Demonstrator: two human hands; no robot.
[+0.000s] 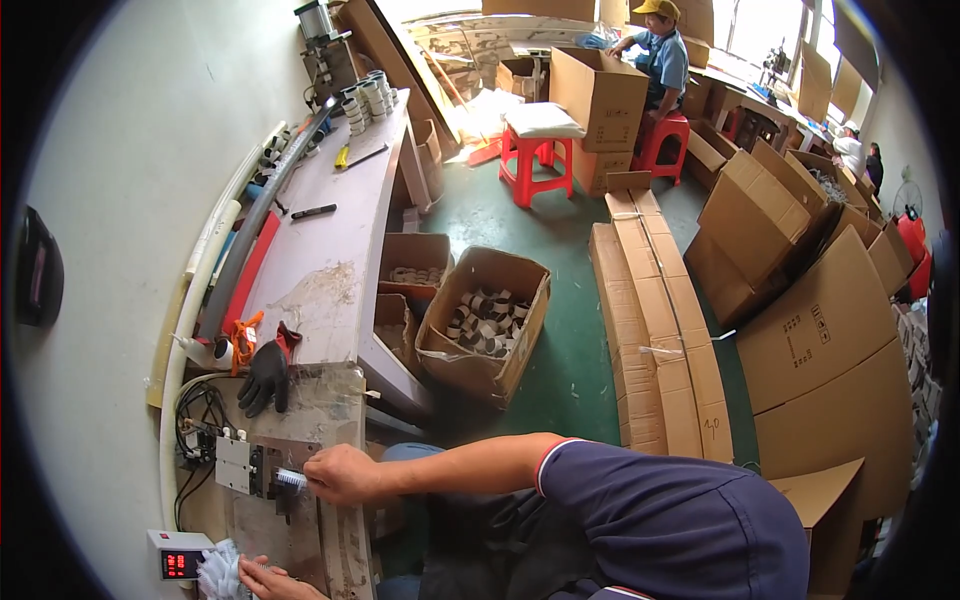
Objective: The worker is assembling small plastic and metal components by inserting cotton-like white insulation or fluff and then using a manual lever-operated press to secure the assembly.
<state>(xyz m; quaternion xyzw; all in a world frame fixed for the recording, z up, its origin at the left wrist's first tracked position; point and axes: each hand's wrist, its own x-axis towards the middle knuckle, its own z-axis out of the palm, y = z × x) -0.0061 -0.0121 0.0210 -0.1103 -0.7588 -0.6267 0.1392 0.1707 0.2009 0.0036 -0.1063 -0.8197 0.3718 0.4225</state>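
My right hand (340,474) reaches over the worn bench from the right, its fingers closed on the end of a small white ridged plastic piece (291,478). The piece's other end is at a metal fixture (258,470) with a pale square block (234,464). Near the lower left edge, my left hand (270,581) is closed around a bunch of whitish, translucent plastic pieces (220,572). The bunch partly covers a small box with a red digital display (182,562). Some left-hand fingers are hidden by the bunch and the picture's edge.
A black glove (265,378) and black cables (196,412) lie beyond the fixture. A long table (335,235) carries pipes and white rings. Open cartons (520,372) stand beside it. Flattened cardboard (640,340) lies on the floor. A co-worker (664,62) sits near red stools (523,180).
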